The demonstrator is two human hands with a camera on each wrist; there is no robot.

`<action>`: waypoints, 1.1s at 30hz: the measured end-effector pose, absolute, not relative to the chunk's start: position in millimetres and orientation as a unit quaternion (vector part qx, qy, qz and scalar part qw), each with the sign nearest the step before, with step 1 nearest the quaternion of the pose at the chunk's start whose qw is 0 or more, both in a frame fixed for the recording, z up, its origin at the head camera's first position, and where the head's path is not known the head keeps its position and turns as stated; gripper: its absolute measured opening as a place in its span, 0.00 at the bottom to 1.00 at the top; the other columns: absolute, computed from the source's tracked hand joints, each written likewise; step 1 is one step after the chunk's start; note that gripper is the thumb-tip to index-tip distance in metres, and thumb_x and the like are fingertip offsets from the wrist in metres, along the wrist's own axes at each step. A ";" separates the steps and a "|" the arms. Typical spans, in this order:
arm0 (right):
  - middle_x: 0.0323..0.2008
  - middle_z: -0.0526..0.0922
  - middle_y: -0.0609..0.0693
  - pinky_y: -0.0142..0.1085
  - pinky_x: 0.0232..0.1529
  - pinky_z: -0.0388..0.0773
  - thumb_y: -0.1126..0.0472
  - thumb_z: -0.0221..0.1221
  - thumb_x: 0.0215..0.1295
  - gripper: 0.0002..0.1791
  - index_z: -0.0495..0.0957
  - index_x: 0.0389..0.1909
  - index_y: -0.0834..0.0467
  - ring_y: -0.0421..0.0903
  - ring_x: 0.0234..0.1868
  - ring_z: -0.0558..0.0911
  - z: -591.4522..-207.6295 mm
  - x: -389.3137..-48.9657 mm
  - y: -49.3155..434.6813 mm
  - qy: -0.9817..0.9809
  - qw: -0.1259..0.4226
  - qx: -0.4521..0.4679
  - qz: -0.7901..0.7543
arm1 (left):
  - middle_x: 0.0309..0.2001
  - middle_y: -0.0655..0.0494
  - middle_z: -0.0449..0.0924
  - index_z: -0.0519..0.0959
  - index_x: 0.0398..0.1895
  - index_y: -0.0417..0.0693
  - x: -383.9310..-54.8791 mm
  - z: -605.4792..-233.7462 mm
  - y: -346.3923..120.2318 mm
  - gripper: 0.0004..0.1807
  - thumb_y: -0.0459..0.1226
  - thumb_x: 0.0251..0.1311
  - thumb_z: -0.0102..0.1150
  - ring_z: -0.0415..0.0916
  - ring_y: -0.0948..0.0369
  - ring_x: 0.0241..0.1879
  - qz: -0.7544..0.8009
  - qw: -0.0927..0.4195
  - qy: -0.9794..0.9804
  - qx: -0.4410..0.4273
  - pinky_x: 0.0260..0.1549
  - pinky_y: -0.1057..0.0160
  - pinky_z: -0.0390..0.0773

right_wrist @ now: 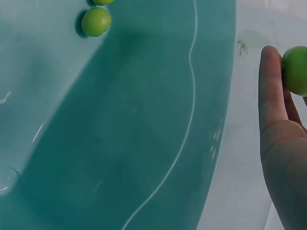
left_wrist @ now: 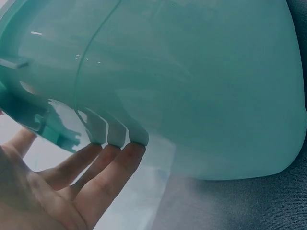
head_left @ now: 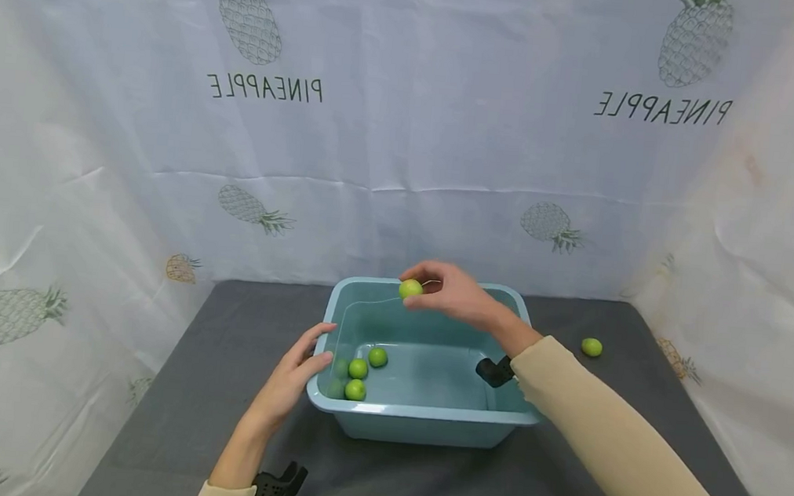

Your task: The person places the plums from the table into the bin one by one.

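Observation:
My right hand [head_left: 453,294] pinches a green lime [head_left: 411,289] between thumb and fingers, raised over the far rim of a blue-green plastic basin [head_left: 421,412]. The same lime [right_wrist: 296,71] shows at the edge of the right wrist view, beside the thumb. My left hand [head_left: 295,373] is at the basin's left rim. In the left wrist view, its fairly straight fingertips [left_wrist: 138,144] touch the basin's outer wall. Inside the basin, near the left end, lie three limes [head_left: 355,390], close together on the floor.
Another lime [head_left: 591,347] lies on the dark grey tabletop [head_left: 214,390], to the right of the basin. A white curtain [head_left: 406,146] printed with pineapples hangs behind the table and along both sides. Dark wrist mounts [head_left: 280,484] are on both arms.

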State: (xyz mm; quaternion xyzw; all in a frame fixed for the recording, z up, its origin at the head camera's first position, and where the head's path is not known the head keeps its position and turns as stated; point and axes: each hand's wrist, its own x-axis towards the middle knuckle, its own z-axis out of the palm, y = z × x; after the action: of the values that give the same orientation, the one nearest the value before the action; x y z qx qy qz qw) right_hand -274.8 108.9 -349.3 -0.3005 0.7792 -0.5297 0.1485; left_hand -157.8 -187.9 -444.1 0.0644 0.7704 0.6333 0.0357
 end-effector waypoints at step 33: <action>0.53 0.80 0.53 0.47 0.54 0.77 0.61 0.66 0.67 0.25 0.75 0.63 0.62 0.49 0.52 0.80 -401.6 -287.3 78.2 0.788 0.253 -0.313 -0.466 | 0.72 0.40 0.62 0.64 0.75 0.60 -158.5 -443.3 -188.0 0.27 0.45 0.76 0.52 0.69 0.39 0.63 0.631 0.037 0.773 0.059 0.54 0.49 0.73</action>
State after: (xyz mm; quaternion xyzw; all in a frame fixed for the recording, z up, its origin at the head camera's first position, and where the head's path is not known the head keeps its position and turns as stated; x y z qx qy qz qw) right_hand -287.3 78.2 -401.6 -0.3127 0.7882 -0.4656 0.2532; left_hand -158.5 -188.0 -443.3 0.0587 0.7729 0.6308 0.0368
